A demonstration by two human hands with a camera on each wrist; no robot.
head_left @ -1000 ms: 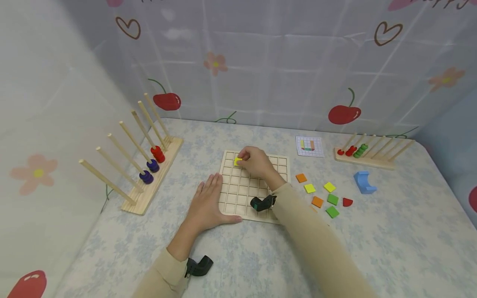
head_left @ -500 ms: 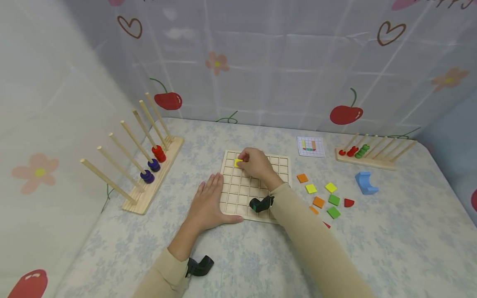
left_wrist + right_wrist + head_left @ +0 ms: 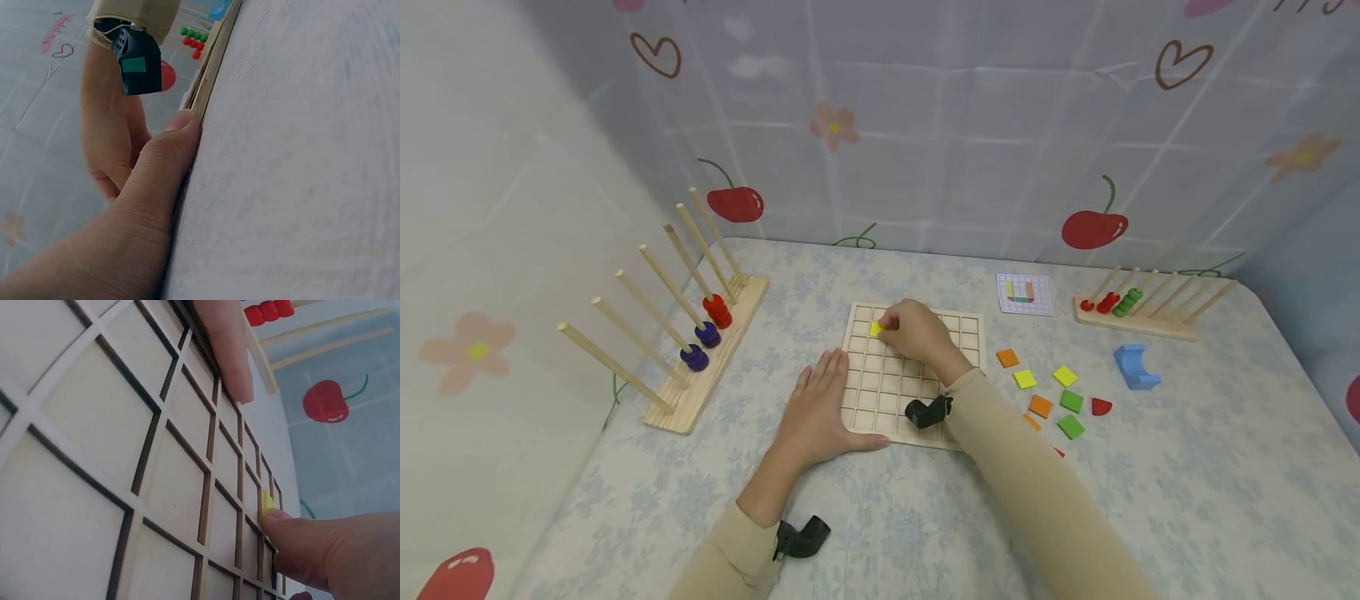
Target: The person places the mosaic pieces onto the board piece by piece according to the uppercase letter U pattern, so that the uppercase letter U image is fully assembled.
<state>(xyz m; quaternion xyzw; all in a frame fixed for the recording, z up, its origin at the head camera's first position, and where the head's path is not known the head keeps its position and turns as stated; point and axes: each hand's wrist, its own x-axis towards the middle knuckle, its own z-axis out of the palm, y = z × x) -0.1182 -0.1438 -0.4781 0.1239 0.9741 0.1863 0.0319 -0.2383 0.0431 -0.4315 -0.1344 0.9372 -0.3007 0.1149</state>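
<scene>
Yellow tile (image 3: 267, 501), right-wrist view: right hand (image 3: 340, 553) is pinching it at the grid board (image 3: 172, 481); I'd be pressing it flat, square to its cell. Left wrist: left hand (image 3: 140, 215) is bracing the near edge. Head: tile's sitting far left on the board, left hand's lying straight-fingered; rightward I'm counting three orange tiles (image 3: 1041, 407), two green tiles (image 3: 1071, 427), two loose yellow tiles (image 3: 1025, 379), two red pieces (image 3: 1101, 407).

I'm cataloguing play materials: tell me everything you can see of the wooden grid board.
The wooden grid board is a pale, roughly square panel with raised strips framing shallow square cells; the strips' sides look dark brown. It lies flat on the tabletop. The left hand is against its left side, thumb touching the near edge. The right hand reaches over it, pinching a yellow tile toward the far left corner. Some cells are hidden.
</scene>
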